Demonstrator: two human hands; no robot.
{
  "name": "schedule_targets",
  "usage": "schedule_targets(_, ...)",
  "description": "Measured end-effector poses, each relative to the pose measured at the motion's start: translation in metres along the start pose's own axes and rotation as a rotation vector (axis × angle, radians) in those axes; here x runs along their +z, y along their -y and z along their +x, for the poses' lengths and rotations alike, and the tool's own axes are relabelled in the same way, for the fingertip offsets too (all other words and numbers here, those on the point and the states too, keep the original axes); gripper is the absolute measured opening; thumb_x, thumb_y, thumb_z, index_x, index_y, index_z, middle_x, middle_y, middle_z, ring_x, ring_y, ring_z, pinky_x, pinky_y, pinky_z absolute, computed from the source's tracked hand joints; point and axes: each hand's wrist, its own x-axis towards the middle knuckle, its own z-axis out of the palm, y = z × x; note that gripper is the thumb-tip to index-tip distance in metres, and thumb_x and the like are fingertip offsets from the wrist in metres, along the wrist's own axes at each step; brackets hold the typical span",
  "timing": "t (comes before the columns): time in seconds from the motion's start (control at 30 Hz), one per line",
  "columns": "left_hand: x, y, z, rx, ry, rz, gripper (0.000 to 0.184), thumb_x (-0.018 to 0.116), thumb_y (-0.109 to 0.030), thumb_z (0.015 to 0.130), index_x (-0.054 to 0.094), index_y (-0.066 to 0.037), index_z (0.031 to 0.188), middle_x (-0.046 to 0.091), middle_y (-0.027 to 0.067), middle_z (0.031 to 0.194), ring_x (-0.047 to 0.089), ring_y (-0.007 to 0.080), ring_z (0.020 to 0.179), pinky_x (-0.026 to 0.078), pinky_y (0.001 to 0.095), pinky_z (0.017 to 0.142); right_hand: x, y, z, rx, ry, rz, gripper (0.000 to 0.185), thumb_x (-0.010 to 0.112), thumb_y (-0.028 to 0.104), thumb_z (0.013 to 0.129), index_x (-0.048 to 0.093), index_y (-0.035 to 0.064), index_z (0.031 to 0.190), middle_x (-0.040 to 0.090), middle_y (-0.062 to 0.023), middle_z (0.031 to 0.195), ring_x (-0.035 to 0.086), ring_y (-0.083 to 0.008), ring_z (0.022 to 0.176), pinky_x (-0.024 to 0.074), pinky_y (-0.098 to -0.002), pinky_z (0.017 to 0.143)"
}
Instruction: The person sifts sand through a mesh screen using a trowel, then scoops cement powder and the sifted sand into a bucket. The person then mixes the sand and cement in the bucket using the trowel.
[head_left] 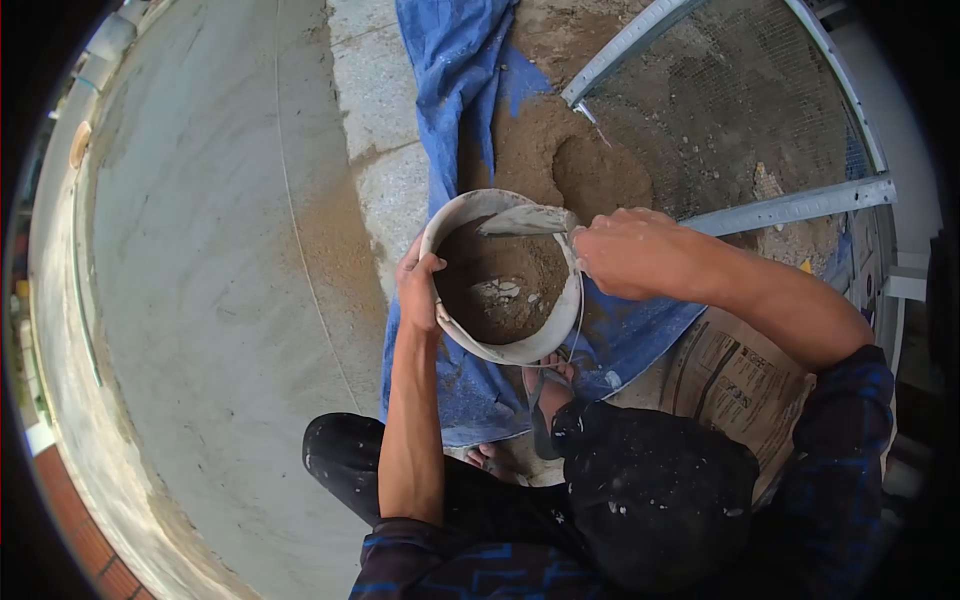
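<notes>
A whitish, mortar-caked bucket (455,212) stands in front of me, with brown sand (510,270) and a few pale grey lumps inside. My left hand (417,285) grips its left rim, the thumb over the edge. In my right hand (625,252) is a trowel (525,221), its handle mostly hidden by the closed fingers. The trowel's grey-smeared blade reaches over the right rim into the upper part of the bucket. A thin wire handle hangs down along the bucket's right side.
Under the bucket lies a crumpled blue tarp (450,90). Behind it is a heap of sand (600,175) beside a metal-framed mesh screen (790,205). A printed paper sack (735,385) lies at right near my knee. Smooth grey cement (200,250) covers the left, crossed by a thin string.
</notes>
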Motion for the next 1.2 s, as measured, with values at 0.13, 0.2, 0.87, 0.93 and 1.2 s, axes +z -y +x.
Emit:
schedule_targets(0.13, -0.004, 0.006, 0.001, 0.052, -0.047, 0.070, 0.058, 0.045, -0.008, 0.075, 0.054, 0.005, 0.130, 0.060, 0.0124, 0.121, 0.055, 0.0221, 0.113, 0.038, 0.0309, 0.102, 0.066, 0.008, 0.047, -0.161, -0.007, -0.036, 0.019, 0.056, 0.013, 0.085, 0.064, -0.0011, 0.094, 0.069, -0.0190, 0.086, 0.070, -0.0343, 0.080, 0.0556, -0.0439, 0.068)
schedule_targets(0.2, -0.001, 0.001, -0.006, 0.013, -0.063, 0.034, 0.058, 0.046, -0.006, 0.073, 0.056, 0.005, 0.129, 0.061, 0.0109, 0.120, 0.055, 0.0208, 0.112, 0.039, 0.0296, 0.101, 0.085, 0.030, 0.031, -0.136, -0.180, -0.021, 0.016, 0.055, 0.011, 0.085, 0.063, -0.0010, 0.089, 0.069, -0.0161, 0.083, 0.070, -0.0330, 0.077, 0.0559, -0.0410, 0.064)
schedule_targets(0.87, -0.012, 0.011, -0.004, 0.043, -0.093, 0.129, 0.057, 0.047, -0.010, 0.074, 0.056, 0.004, 0.128, 0.061, 0.0098, 0.117, 0.054, 0.0194, 0.109, 0.038, 0.0292, 0.098, 0.020, 0.026, -0.014, -0.234, -0.095, -0.258, 0.017, 0.059, 0.012, 0.082, 0.066, -0.0021, 0.090, 0.066, -0.0164, 0.081, 0.070, -0.0278, 0.074, 0.0560, -0.0380, 0.061)
schedule_targets(0.93, -0.011, 0.005, -0.007, 0.020, -0.094, 0.123, 0.057, 0.047, -0.010, 0.074, 0.056, 0.005, 0.128, 0.061, 0.0099, 0.117, 0.054, 0.0196, 0.109, 0.039, 0.0290, 0.098, 0.007, 0.014, -0.011, -0.160, -0.080, -0.255, 0.018, 0.058, 0.012, 0.082, 0.066, -0.0021, 0.089, 0.066, -0.0176, 0.080, 0.070, -0.0279, 0.074, 0.0559, -0.0376, 0.062)
schedule_targets(1.2, 0.004, 0.014, -0.008, 0.098, -0.105, 0.211, 0.055, 0.049, -0.003, 0.070, 0.064, 0.002, 0.123, 0.063, 0.0070, 0.114, 0.055, 0.0171, 0.107, 0.039, 0.0265, 0.096, 0.040, -0.034, 0.057, 0.073, 0.457, 0.030, 0.032, 0.047, 0.023, 0.096, 0.059, -0.0068, 0.102, 0.067, -0.0275, 0.085, 0.069, -0.0372, 0.080, 0.0538, -0.0456, 0.066)
